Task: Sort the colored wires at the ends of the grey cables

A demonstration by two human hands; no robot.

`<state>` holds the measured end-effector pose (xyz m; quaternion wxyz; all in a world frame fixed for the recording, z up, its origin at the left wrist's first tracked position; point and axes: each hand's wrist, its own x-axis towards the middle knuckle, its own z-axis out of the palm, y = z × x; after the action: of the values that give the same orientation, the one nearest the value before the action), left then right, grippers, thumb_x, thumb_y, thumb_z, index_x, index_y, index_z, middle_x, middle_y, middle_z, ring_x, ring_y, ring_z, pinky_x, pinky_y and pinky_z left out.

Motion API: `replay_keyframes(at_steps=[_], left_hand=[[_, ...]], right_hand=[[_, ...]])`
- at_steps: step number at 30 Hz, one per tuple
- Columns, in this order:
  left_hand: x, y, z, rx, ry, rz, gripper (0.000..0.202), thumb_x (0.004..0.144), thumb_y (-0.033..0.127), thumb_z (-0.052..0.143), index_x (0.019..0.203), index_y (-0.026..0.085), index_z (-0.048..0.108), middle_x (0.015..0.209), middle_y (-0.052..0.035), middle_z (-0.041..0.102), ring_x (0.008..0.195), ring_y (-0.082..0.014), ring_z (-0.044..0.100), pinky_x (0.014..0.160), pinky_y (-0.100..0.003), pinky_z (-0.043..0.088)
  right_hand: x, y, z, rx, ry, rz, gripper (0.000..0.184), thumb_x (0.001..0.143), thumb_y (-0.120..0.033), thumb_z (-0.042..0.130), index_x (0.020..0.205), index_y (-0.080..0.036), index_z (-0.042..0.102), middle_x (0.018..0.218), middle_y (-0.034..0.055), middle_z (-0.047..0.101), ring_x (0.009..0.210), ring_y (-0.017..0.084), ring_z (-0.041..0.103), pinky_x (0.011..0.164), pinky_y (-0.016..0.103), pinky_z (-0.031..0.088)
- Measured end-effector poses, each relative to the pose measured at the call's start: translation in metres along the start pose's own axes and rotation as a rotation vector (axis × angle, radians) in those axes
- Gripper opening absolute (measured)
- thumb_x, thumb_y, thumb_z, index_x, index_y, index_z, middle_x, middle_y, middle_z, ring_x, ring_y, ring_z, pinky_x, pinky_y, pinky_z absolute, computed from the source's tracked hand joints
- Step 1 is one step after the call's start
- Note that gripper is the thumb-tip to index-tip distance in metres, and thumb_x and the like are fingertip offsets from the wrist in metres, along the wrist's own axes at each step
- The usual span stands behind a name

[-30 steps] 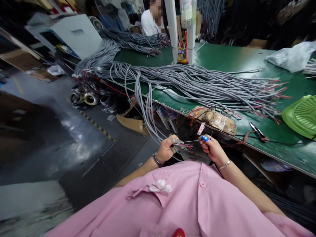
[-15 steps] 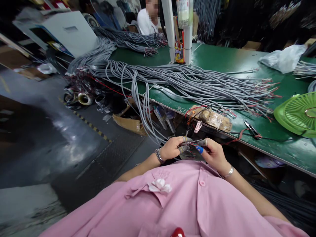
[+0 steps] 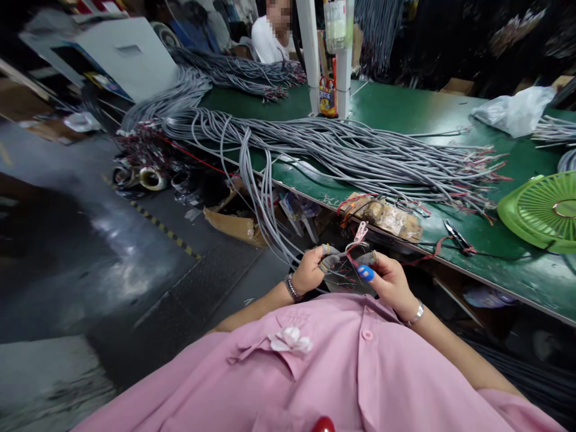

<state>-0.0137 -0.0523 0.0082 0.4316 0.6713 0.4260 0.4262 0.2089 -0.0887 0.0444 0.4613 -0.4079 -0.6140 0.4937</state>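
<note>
Grey finger cots cover some fingertips of my left hand (image 3: pixel 314 267), which is closed around a grey cable (image 3: pixel 342 254) near its stripped end. My right hand (image 3: pixel 387 277), with blue wrapping on the thumb, pinches the thin red and white wires (image 3: pixel 353 259) that come out of that cable. The wires bend in a loop between my two hands. Below them hang more cable ends with fine coloured wires (image 3: pixel 345 281). Several grey cables (image 3: pixel 265 210) droop from the bench edge down towards my left hand. Just above the wires is a pink clothes peg (image 3: pixel 360 231).
A thick bundle of grey cables (image 3: pixel 324 144) lies along the green bench (image 3: pixel 405 102). A taped block (image 3: pixel 382 216), pliers (image 3: pixel 458 236) and a green fan (image 3: pixel 553 210) are on its near side. A person in white (image 3: pixel 267 39) is behind the bench.
My hands have moved slightly apart. The wires, earlier held nearly straight between my fingers, now curve upward in a loop near the peg.
</note>
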Motion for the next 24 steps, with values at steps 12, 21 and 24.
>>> replay_keyframes(at_steps=[12,21,24], left_hand=[[-0.008,0.010,-0.004,-0.777,0.030,-0.344,0.044,0.072,0.054,0.075,0.081,0.014,0.057,0.051,0.0059,0.049,0.039,-0.0031,0.037,0.040,-0.017,0.027],[-0.016,0.002,-0.019,-0.770,-0.178,-0.370,0.045,0.072,0.053,0.076,0.081,0.013,0.059,0.051,0.0042,0.052,0.035,-0.0023,0.034,0.035,-0.015,0.021],[-0.012,-0.006,-0.035,-0.691,-0.395,-0.365,0.044,0.073,0.053,0.074,0.082,0.010,0.066,0.051,0.0016,0.054,0.035,-0.0023,0.033,0.034,-0.016,0.020]], right_hand=[[0.027,-0.009,0.027,-0.389,-0.089,-0.441,0.039,0.086,-0.016,0.055,0.124,-0.026,0.059,0.130,0.0091,0.063,0.110,0.024,0.064,0.091,0.039,0.053],[0.036,0.003,0.035,-0.339,-0.130,-0.293,0.020,0.092,-0.031,0.057,0.105,-0.024,0.068,0.087,0.0077,0.066,0.077,0.020,0.060,0.073,0.033,0.049],[0.034,0.003,0.025,-0.046,-0.332,-0.100,0.027,0.091,-0.042,0.058,0.084,-0.018,0.068,0.078,0.0050,0.063,0.070,0.015,0.055,0.065,0.028,0.046]])
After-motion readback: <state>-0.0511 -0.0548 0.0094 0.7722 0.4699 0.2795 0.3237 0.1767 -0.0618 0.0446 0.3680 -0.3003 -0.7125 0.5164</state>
